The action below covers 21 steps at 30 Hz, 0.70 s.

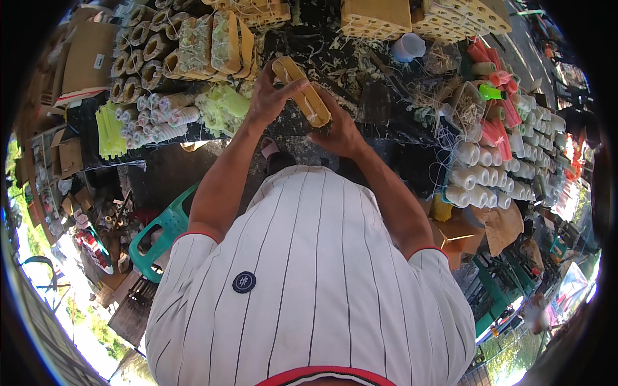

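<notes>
Above the table's near edge I hold a long tan block with rounded ends, tilted so that its far end points to the left. White string or cord shows along its upper face. My left hand closes on its left side near the far end, thumb laid over the top. On the opposite side, my right hand grips the near end, its fingers partly hidden by the block. Just left of my left hand lies a pile of pale green sheet-like material.
Stacked hollow tan tubes, rolled white bundles and green strips fill the left. Perforated tan blocks and a bluish cup stand at the back. Several white rolls crowd the right; a green chair stands left.
</notes>
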Each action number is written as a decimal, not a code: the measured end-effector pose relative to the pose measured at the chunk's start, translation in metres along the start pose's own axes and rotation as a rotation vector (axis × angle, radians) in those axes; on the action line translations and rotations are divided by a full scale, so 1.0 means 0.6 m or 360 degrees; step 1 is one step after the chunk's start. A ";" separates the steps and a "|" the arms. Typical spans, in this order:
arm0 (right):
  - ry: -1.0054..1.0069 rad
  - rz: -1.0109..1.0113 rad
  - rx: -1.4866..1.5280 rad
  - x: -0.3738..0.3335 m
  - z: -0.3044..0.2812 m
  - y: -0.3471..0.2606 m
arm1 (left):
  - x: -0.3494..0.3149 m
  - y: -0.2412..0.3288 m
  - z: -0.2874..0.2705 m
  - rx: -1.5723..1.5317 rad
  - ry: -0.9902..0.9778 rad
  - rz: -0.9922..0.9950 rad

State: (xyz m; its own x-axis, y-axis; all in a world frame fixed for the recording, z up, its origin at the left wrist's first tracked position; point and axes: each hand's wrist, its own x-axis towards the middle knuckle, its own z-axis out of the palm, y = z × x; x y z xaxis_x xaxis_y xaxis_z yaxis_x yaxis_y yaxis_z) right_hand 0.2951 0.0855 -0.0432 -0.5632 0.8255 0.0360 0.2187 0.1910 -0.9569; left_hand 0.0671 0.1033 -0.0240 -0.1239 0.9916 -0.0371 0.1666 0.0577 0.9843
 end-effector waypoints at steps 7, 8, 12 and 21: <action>0.0524 0.1235 -0.1255 -0.038 -0.105 0.113 | 0.002 0.009 0.002 0.0081 0.0041 0.0068; 0.0590 0.1201 -0.1219 -0.034 -0.103 0.129 | 0.002 0.008 0.000 0.0080 0.0065 0.0079; 0.0709 0.1337 -0.1077 -0.015 -0.107 0.133 | -0.001 0.000 0.000 0.0110 0.0111 0.0105; 0.1005 0.0880 0.0370 -0.052 -0.141 0.156 | 0.009 0.002 0.013 0.0170 0.0158 0.0178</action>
State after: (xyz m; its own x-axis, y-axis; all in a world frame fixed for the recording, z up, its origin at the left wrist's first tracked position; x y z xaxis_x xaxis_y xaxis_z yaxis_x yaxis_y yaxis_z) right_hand 0.4008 0.1226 -0.1095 0.1379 0.9211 -0.3640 0.1233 -0.3806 -0.9165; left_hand 0.0746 0.1097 -0.0243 -0.1939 0.9765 0.0938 0.2871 -0.0349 0.9573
